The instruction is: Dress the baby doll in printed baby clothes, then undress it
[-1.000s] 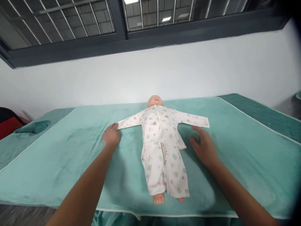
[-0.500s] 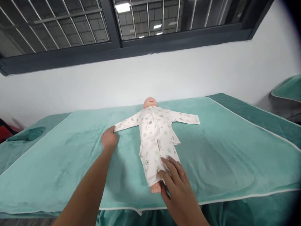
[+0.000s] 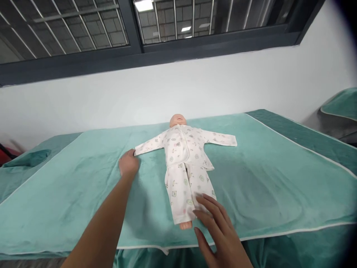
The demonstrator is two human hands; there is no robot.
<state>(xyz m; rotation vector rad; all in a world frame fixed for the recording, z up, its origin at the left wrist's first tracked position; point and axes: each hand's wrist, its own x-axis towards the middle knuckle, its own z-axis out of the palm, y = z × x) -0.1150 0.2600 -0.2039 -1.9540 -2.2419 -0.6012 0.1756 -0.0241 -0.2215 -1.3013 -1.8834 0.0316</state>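
A baby doll (image 3: 177, 120) lies on its back, head toward the wall. It wears a white patterned long-sleeved top (image 3: 182, 145) and matching trousers (image 3: 180, 190), and one bare foot (image 3: 186, 225) shows below a trouser leg. My left hand (image 3: 128, 163) is closed at the cuff of the sleeve on the left, which is stretched outward. The other sleeve (image 3: 221, 139) lies spread to the right. Over the right trouser leg hovers my right hand (image 3: 219, 227), its fingers apart and slightly bent; it covers that leg's lower end.
A light green blanket (image 3: 267, 186) with white piping covers the bed. Behind it rises a white wall (image 3: 111, 100) below a dark-framed barred window (image 3: 178, 52). A green cushion (image 3: 341, 106) is at the far right, and a red item (image 3: 4, 156) at the left edge.
My right hand has moved slightly down and right, away from the trouser legs, and its fingers have spread. The gap between the legs shows more. My left hand stays at the cuff.
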